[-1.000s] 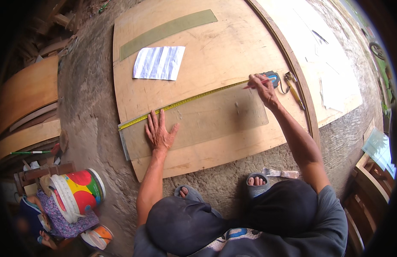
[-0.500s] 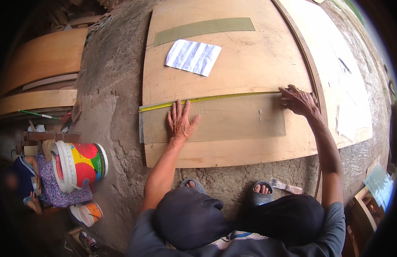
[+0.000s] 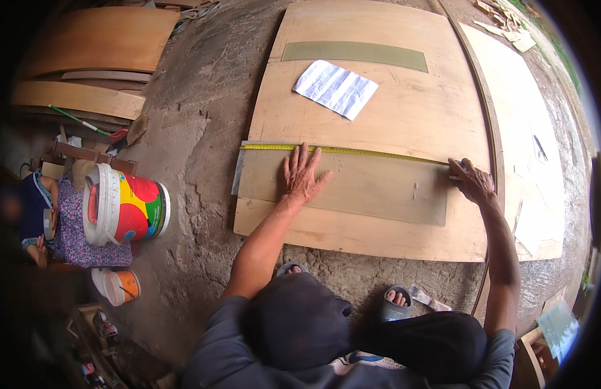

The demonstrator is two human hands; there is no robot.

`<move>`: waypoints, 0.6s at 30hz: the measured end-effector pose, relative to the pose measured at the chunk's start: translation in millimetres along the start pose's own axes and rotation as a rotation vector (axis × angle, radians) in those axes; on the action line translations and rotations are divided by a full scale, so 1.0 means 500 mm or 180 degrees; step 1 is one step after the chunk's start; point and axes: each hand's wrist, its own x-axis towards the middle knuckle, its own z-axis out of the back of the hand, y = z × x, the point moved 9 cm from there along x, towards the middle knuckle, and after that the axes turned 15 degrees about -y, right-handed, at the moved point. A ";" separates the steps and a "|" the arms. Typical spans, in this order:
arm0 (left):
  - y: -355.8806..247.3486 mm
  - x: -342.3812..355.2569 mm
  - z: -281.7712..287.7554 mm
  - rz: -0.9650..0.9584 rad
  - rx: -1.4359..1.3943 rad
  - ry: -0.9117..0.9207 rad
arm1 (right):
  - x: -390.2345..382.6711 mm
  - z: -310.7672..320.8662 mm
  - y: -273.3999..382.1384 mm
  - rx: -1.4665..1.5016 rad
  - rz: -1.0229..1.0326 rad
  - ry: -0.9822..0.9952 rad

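A yellow measuring tape (image 3: 371, 153) lies stretched along the far edge of a rectangular clear glass sheet (image 3: 365, 188), which rests on a plywood board (image 3: 391, 113). My left hand (image 3: 304, 174) is pressed flat on the glass with fingers spread, the fingertips reaching over the tape. At the tape's right end my right hand (image 3: 474, 183) has its fingers curled round the tape measure, just past the glass corner; its case is mostly hidden. A striped white and grey paper sheet (image 3: 336, 89) and a narrow glass strip (image 3: 355, 54) lie farther up the board.
A long wooden strip (image 3: 478, 84) borders the board's right side, beside a white sheet (image 3: 530, 168). On the left stand a colourful bucket (image 3: 139, 206) and a smaller orange-white one (image 3: 122, 286), near a seated person (image 3: 41, 214). Curved wood pieces (image 3: 103, 39) lie beyond.
My view has turned and shifted, so the board and glass appear farther right and tilted differently. Both hands keep about the same places on the glass and tape.
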 end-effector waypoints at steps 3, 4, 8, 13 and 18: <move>-0.001 -0.001 0.003 -0.0054 0.0081 -0.0005 | -0.004 0.010 0.005 0.0093 0.0091 -0.0156; -0.001 0.000 0.003 -0.0045 0.0117 0.0007 | -0.004 0.012 0.006 0.0131 0.0091 -0.0148; 0.002 0.000 0.004 -0.0019 -0.0036 -0.0039 | -0.003 0.025 0.020 0.0191 0.0167 -0.0122; 0.006 -0.003 0.029 0.0010 -0.0262 -0.0534 | -0.033 0.047 0.037 0.0380 0.0288 -0.0060; 0.013 -0.064 0.067 0.0022 -0.0165 -0.0804 | -0.094 0.069 0.074 0.0788 0.0767 -0.0386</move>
